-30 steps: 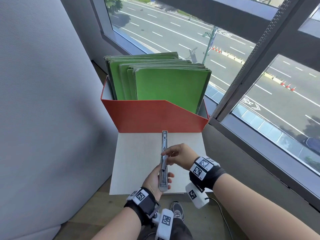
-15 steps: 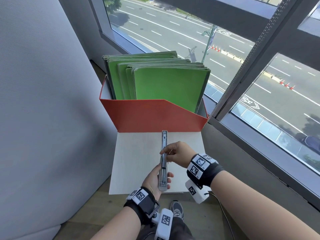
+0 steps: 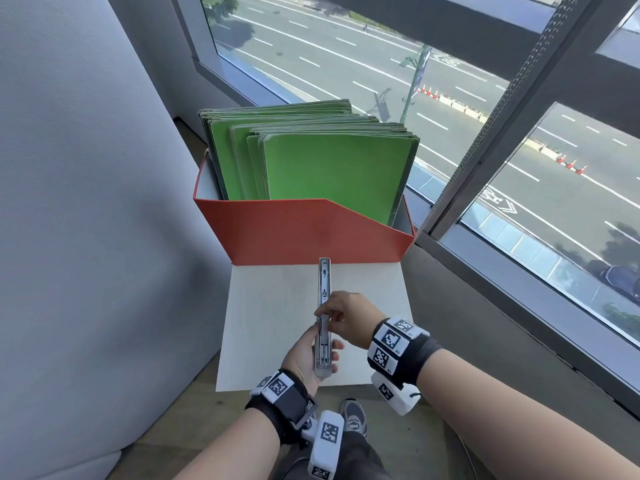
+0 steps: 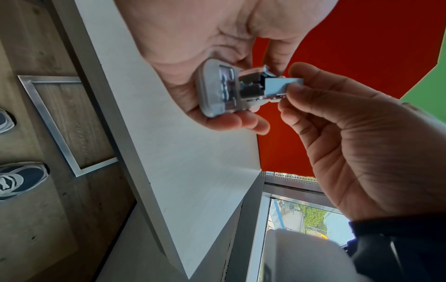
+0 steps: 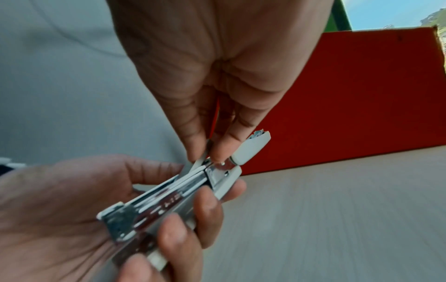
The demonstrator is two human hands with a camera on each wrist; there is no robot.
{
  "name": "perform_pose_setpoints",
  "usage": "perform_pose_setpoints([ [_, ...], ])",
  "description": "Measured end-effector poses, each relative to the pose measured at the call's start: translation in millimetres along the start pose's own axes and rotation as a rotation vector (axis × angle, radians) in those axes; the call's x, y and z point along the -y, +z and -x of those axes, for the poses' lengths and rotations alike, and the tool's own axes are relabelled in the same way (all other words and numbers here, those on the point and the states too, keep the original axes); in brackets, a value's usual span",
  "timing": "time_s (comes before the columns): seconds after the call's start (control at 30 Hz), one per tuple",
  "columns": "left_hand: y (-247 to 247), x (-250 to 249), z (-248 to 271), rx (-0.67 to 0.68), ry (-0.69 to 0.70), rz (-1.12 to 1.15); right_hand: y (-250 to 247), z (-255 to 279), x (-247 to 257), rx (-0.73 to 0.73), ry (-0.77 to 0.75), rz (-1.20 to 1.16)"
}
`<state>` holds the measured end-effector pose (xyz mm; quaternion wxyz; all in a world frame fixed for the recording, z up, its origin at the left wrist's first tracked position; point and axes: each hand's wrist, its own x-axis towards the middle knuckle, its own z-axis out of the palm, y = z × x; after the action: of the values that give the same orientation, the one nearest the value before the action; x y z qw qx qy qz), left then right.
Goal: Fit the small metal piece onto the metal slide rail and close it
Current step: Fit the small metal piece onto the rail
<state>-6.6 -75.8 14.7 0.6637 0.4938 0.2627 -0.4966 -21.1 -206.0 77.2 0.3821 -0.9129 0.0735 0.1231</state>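
Metal slide rail [image 3: 324, 327], long, silvery, narrow, sits lengthwise in the left hand [image 3: 306, 355]; palm under its near end, fingers curled round the channel, so a firm grip. Far end of the rail points away from the person, toward the box. Just beyond the left fingers the right hand [image 3: 349, 318] comes in from the right, thumb and fingertips [image 5: 195, 147] pinching the small thin metal piece [image 5: 201, 161] at the rail's middle section. In the right wrist view the piece looks angled into the channel, not flat yet. Step in hand, as I judge it: seating the piece; closing not yet done. Next move likely needs the piece lined up with the track, then pushed along while the left hand keeps the rail steady. Below both hands, pale white tabletop [image 3: 277, 306]. Farther off, past the rail tip, an orange-red cardboard file box [image 3: 298, 233] holding green folders [image 3: 329, 168].
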Motion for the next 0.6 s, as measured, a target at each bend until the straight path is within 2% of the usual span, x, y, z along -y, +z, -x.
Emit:
perform_pose_setpoints([
  [0.37, 1.5, -4.3, -0.4, -0.035, -0.012, 0.049, 27.1, 16.5, -0.6, -0.065, 0.079, 0.008],
  [0.6, -1.3, 0.6, -0.2, -0.027, -0.022, 0.108, 44.7, 32.7, -3.9, -0.153, 0.014, -0.002],
])
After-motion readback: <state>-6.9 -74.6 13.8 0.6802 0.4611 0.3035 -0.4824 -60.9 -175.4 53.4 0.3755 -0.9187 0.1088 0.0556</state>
